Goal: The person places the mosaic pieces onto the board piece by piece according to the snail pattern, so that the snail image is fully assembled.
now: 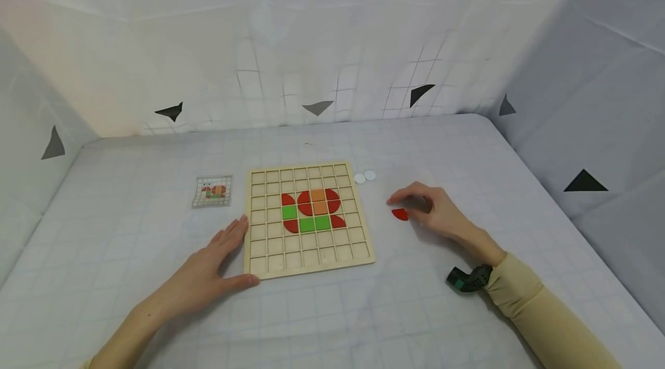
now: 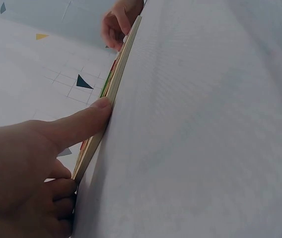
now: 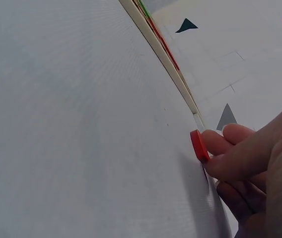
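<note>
A square wooden grid board (image 1: 312, 264) lies flat on the table, with red, green and orange tiles set in its middle cells. My left hand (image 1: 210, 268) rests at its left side, the fingers spread and fairly straight along the edge and the thumb (image 2: 84, 121) touching the near left corner. To the right of the board, my right hand (image 1: 439, 213) pinches a red rounded tile (image 1: 400, 215) between thumb and fingertips. In the right wrist view this tile (image 3: 199, 147) stands tilted by the thumb tip; its underside is hidden.
Two white discs (image 1: 359, 178) lie by the board's far right corner. Left of the board is a small card (image 1: 212, 191) printed with a coloured grid figure. A dark device (image 1: 469, 278) is worn at the right wrist. White cloth walls (image 1: 312, 40) border the table behind and beside.
</note>
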A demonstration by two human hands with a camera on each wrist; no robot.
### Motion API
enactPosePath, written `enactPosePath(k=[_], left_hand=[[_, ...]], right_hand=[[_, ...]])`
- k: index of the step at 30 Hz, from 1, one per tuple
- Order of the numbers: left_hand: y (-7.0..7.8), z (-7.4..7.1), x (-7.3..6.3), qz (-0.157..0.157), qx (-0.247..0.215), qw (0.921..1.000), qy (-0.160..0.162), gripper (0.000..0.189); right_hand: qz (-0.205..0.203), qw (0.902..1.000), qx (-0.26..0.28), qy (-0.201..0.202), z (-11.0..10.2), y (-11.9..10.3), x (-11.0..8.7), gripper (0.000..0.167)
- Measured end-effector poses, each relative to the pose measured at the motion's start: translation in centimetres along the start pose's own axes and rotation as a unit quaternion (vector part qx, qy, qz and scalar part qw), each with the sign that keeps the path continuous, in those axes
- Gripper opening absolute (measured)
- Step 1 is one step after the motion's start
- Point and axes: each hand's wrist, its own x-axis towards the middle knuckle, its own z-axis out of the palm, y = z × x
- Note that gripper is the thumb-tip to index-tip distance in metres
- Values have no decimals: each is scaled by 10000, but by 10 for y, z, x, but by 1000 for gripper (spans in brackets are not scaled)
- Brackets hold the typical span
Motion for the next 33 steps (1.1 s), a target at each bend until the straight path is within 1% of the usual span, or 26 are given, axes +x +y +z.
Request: enactPosePath(k=[3, 6, 10, 13, 23, 30, 33], left_hand=[[0, 1, 0, -28, -15, 10000, -21, 112], [0, 1, 0, 14, -12, 10000, 4, 111], [0, -1, -1, 70, -10, 10000, 43, 111], [1, -1, -1, 53, -18, 10000, 42, 111], [1, -2, -1, 59, 21, 10000, 45, 111], [-1, -1, -1, 126, -27, 9999, 61, 110], [-1, -1, 0, 105, -36, 9999, 49, 110]], right_hand=[[-8, 10000, 4, -97, 0, 1, 0, 37], [74, 9999, 3, -151, 0, 1, 0, 36], [223, 9997, -75, -83, 2, -1, 0, 32], [299, 9995, -132, -9, 3, -2, 0, 31], [118, 9997, -197, 100, 5, 1, 1, 30], [274, 9993, -193, 184, 5, 0, 1, 29], [336, 9989, -206, 251, 5, -1, 0, 28]])
